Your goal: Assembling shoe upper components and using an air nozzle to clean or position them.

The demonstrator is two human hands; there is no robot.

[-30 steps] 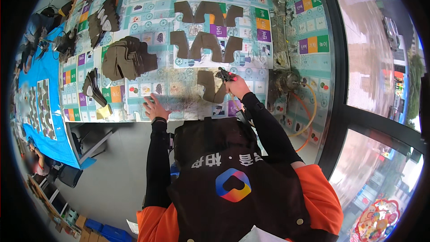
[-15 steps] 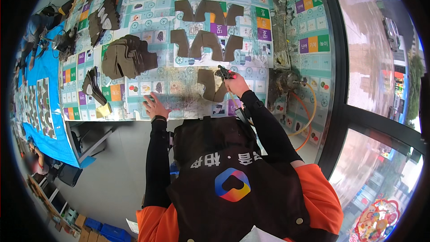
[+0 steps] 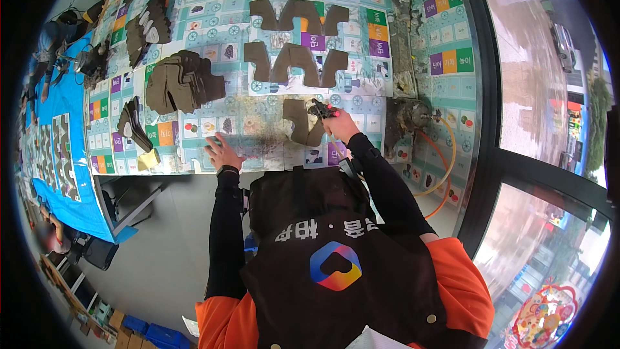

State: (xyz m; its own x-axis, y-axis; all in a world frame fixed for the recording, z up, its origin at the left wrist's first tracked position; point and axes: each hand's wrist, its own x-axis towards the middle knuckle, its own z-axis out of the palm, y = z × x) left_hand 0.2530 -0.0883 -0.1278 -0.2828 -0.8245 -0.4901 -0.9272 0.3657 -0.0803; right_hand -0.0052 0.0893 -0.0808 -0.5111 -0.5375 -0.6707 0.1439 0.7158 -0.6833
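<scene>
Head view: dark tool [image 3: 319,110] at brown piece [image 3: 296,120]

Right hand [image 3: 340,125] wraps dark tool; brown piece lies just right of frame centre. Left hand [image 3: 224,154], left of centre, empty, fingers spread wide. Probably best: steady wrist, left fingers clear.

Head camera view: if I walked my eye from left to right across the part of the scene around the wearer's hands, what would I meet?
Blue table cover → small yellow piece → left hand → single brown cut piece → right hand → dark window frame.
</scene>
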